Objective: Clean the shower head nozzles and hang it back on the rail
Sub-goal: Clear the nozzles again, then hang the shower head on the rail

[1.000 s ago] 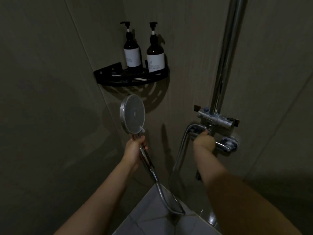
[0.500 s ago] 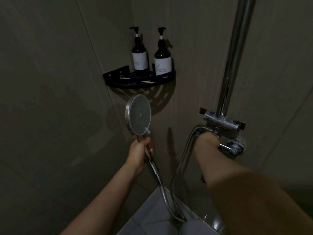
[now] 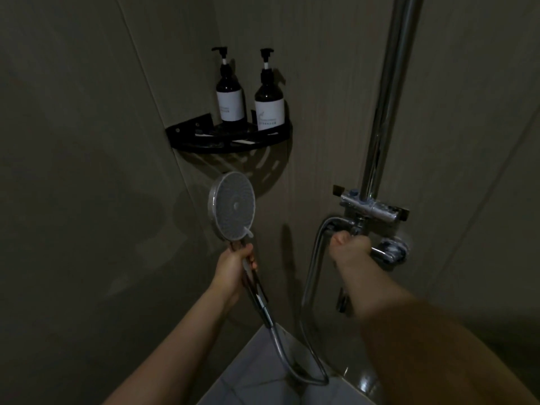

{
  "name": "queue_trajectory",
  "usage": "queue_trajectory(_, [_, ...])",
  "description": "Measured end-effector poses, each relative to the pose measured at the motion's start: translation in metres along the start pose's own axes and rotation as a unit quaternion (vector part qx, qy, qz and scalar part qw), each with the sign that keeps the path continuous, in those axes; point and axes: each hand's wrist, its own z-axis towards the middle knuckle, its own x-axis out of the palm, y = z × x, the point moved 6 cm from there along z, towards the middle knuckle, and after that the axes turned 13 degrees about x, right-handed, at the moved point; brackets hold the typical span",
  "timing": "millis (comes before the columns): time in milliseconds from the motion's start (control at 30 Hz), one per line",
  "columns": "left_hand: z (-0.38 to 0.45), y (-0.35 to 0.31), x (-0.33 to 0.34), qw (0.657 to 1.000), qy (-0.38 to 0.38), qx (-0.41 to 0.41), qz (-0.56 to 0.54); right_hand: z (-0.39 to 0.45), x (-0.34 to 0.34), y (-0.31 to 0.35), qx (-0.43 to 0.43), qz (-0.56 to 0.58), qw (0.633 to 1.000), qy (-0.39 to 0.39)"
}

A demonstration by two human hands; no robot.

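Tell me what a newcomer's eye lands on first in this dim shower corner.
First, the round chrome shower head with its grey nozzle face, held up at centre by the left hand gripping its handle. Above it, two dark pump bottles with white labels stand on a black corner shelf. To the right, the right hand grips the chrome mixer valve below the tall chrome rail.

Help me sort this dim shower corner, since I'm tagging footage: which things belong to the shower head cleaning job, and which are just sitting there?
Part of the job:
shower head, gripped in the left hand
hose
rail
mixer valve, where the right hand reaches

Just sitting there:
two pump bottles
black corner shelf
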Motion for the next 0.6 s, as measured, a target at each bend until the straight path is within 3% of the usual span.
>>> queue_trajectory(67, [-0.002,0.001,0.003,1.0,-0.003,0.003,0.012,0.01,-0.006,-0.002,0.026,0.059,0.998,0.006])
queue_trajectory(200, [-0.006,0.004,0.008,0.999,0.018,0.006,0.039,0.023,-0.028,-0.019,0.075,-0.029,0.997,0.005])
queue_trajectory(300, [-0.008,0.012,0.013,0.997,0.038,-0.008,0.059,0.035,-0.05,-0.035,0.019,-0.053,0.998,0.01])
queue_trajectory(433, [-0.007,0.021,0.005,0.992,0.008,0.001,0.125,0.036,-0.06,-0.068,0.006,-0.108,0.994,0.03])
queue_trajectory(600, [-0.01,0.032,-0.005,0.987,0.026,0.002,0.156,0.024,-0.059,-0.07,-0.033,-0.211,0.975,0.065])
